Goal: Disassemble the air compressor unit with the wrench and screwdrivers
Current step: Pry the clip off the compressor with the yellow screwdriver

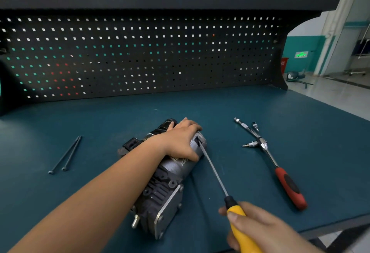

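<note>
The air compressor unit (pixel 160 188) lies on its side in the middle of the blue bench, its grey motor cylinder pointing away from me. My left hand (pixel 180 138) grips the far end of that cylinder, fingers curled over the top. My right hand (pixel 258 230) grips the yellow handle of a long screwdriver (pixel 214 170). The screwdriver's tip sits at the cylinder's end cap, just under my left thumb.
A red-handled ratchet wrench (pixel 280 174) with an extension bar lies to the right, with two loose bits (pixel 249 144) beside it. Two long black bolts (pixel 66 155) lie to the left. A black pegboard (pixel 140 56) stands along the back of the bench (pixel 300 124).
</note>
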Motion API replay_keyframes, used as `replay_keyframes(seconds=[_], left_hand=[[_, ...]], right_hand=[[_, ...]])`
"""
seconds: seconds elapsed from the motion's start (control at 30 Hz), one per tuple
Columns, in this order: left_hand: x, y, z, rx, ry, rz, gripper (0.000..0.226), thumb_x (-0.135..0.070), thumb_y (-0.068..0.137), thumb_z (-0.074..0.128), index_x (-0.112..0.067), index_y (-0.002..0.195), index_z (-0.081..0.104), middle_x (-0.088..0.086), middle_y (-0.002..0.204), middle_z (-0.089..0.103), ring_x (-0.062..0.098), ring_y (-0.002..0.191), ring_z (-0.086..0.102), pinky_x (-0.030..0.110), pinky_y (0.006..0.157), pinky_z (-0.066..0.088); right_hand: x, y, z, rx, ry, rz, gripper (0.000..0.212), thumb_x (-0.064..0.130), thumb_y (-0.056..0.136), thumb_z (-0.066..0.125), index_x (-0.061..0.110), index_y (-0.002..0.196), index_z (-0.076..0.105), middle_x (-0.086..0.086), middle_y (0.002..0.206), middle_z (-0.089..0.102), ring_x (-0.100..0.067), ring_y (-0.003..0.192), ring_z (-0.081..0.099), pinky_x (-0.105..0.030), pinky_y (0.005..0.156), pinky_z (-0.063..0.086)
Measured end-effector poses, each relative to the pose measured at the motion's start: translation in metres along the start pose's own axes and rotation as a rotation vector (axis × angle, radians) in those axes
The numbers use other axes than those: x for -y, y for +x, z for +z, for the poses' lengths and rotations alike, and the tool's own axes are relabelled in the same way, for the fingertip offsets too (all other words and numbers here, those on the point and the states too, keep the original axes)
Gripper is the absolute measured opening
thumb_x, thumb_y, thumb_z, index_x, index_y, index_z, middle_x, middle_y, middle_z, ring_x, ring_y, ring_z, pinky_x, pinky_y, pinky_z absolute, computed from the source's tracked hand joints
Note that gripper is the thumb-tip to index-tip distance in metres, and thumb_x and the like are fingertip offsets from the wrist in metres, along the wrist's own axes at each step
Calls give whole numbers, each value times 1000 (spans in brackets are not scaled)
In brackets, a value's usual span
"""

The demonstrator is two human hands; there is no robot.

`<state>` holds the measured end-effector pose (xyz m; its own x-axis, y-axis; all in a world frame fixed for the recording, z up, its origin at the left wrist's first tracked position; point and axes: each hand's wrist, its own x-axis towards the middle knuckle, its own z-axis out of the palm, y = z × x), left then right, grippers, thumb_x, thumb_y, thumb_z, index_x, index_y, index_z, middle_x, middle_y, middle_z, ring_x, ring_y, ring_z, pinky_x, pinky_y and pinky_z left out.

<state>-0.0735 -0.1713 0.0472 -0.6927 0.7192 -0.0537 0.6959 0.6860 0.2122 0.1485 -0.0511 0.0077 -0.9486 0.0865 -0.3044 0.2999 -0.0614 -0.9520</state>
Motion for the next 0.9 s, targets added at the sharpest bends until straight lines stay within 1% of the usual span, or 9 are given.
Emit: replay_keyframes(seconds=[0.03, 0.07, 0.13, 0.2, 0.47, 0.6, 0.73, 0.83, 0.9], left_hand=[[0, 0, 0, -2, 1, 1, 86, -35, 75, 71, -18, 145, 24, 0, 148, 21, 20, 145, -1, 54, 115, 0], [0, -1, 0, -5, 2, 2, 85, -35, 75, 70, -18, 145, 24, 0, 148, 21, 20, 145, -1, 54, 115, 0], [0, 0, 0, -4, 1, 4, 85, -35, 75, 71, -19, 145, 25, -1, 148, 22, 20, 145, 0, 54, 115, 0], [1, 1, 0, -4, 1, 4, 85, -35, 75, 71, -19, 145, 25, 0, 147, 22, 20, 145, 0, 54, 115, 0], [1, 1, 0, -8, -3, -1, 85, -35, 74, 71, -19, 144, 25, -1, 146, 23, 19, 145, 1, 53, 116, 1], [2, 1, 0, -11, -6, -5, 84, -34, 74, 72, -20, 143, 27, 0, 143, 26, 20, 145, 3, 51, 116, 3], [4, 1, -2, -11, -7, -6, 85, -36, 69, 73, -22, 141, 29, 0, 138, 29, 20, 140, 14, 49, 116, 8], [5, -1, -3, 5, 28, 1, 95, -49, 58, 67, -23, 141, 29, 0, 136, 30, 20, 135, 23, 48, 115, 11], [5, -1, -4, 15, 67, 10, 98, -50, 62, 75, -23, 142, 27, 0, 138, 29, 20, 134, 25, 48, 116, 8]], right_hand=[[2, -5, -6, 111, 26, 38, 12, 20, 85, 63, 13, 90, 71, -12, 57, 60, -15, 45, 51, -20, 48, 39], [6, -12, -7, 154, 49, 39, 12, 19, 86, 62, 11, 90, 71, -12, 56, 60, -14, 43, 50, -18, 45, 39], [7, -4, 2, 79, 102, 72, 12, 20, 88, 60, 12, 91, 69, -9, 55, 60, -12, 40, 48, -17, 44, 38], [8, -4, 1, 23, 71, 89, 12, 22, 89, 59, 14, 91, 68, -7, 55, 60, -10, 40, 48, -17, 45, 38], [5, -9, 19, 24, 116, 59, 10, 16, 93, 56, 9, 97, 63, -6, 50, 55, -10, 38, 46, -16, 44, 38], [3, -8, 28, -37, 41, 26, 9, 19, 94, 54, 13, 99, 60, 1, 47, 54, -6, 37, 46, -13, 45, 37], [2, -4, 34, -18, 19, 14, 8, 23, 95, 51, 18, 98, 57, 5, 49, 54, -3, 40, 47, -13, 49, 38], [7, -6, 28, 5, 80, 50, 7, 20, 92, 57, 15, 96, 60, -1, 49, 56, -9, 39, 47, -18, 47, 39], [14, -7, 13, 46, 87, 84, 10, 17, 88, 62, 11, 97, 62, -5, 51, 57, -15, 39, 48, -20, 43, 39]])
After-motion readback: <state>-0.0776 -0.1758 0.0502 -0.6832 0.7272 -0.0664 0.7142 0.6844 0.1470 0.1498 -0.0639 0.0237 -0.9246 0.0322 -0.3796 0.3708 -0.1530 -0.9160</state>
